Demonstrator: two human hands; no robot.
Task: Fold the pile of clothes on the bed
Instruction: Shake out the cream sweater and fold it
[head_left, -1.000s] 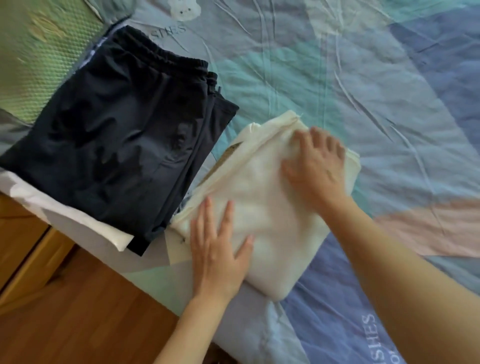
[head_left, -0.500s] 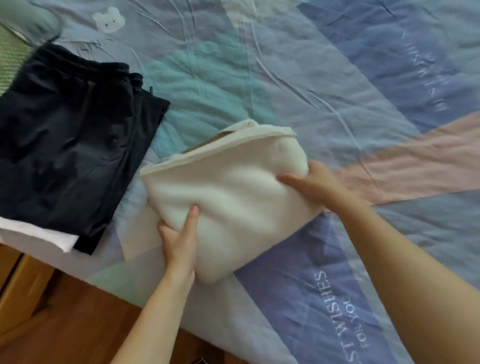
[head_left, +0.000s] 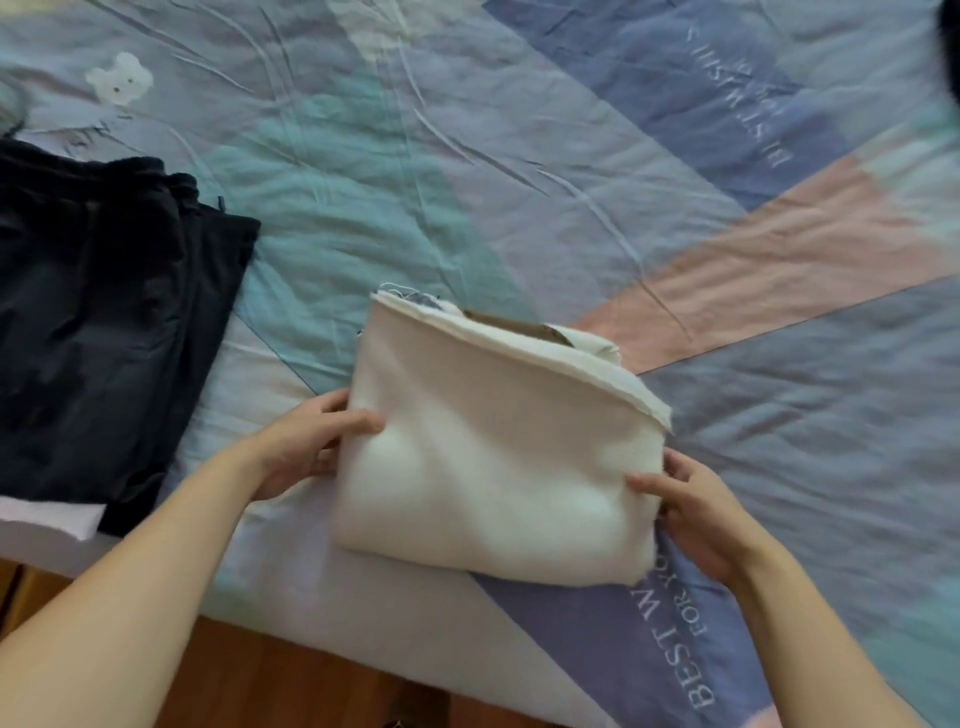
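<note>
A folded cream garment (head_left: 493, 447) is at the near edge of the bed, a brown inner layer showing at its far edge. My left hand (head_left: 304, 447) grips its left side, thumb on top and fingers underneath. My right hand (head_left: 691, 504) grips its right side the same way. The bundle looks slightly lifted and tilted. Folded dark navy shorts (head_left: 98, 322) lie to the left on the bed, apart from both hands, with a strip of white cloth (head_left: 52, 517) showing under their near edge.
The bedsheet (head_left: 571, 156) is patchwork blue, teal and pink with printed lettering and a small bear print. Its near edge drops to a wooden floor (head_left: 291, 686). A dark object (head_left: 950, 47) shows at the top right corner.
Both hands went from pressing flat on the cream garment to gripping its two sides. The bundle has turned and shifted right, away from the navy shorts.
</note>
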